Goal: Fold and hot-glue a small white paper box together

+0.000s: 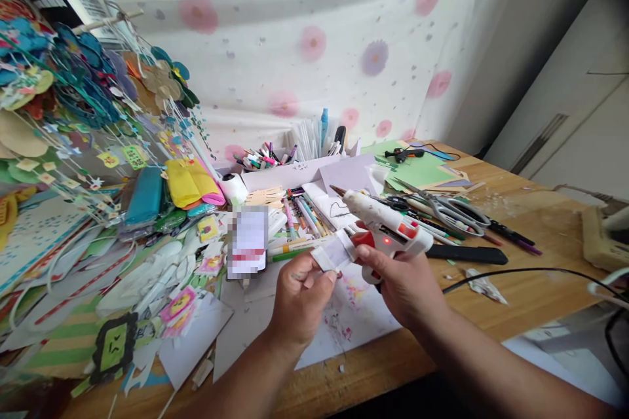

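My right hand (pixel 405 281) is closed round the handle of a white hot glue gun (pixel 381 222) with red parts and a lit red light. The gun's nozzle points up and to the left, away from me. Between the thumb and fingers of my left hand (pixel 302 298) is a small folded white paper piece (pixel 337 252), held just left of the gun's grip. Beneath both hands lies a white sheet (pixel 354 334) with pink and yellow stains. A phone (pixel 249 242) with a blurred screen stands behind my left hand.
Scissors (pixel 457 213), pens and a black strip (pixel 466 254) lie to the right. A black cable (pixel 531 270) crosses the table's right side. Paper scraps (pixel 142 275) cover the left, under hanging paper ornaments (pixel 88 78). Behind stands a white box (pixel 295 171) with markers.
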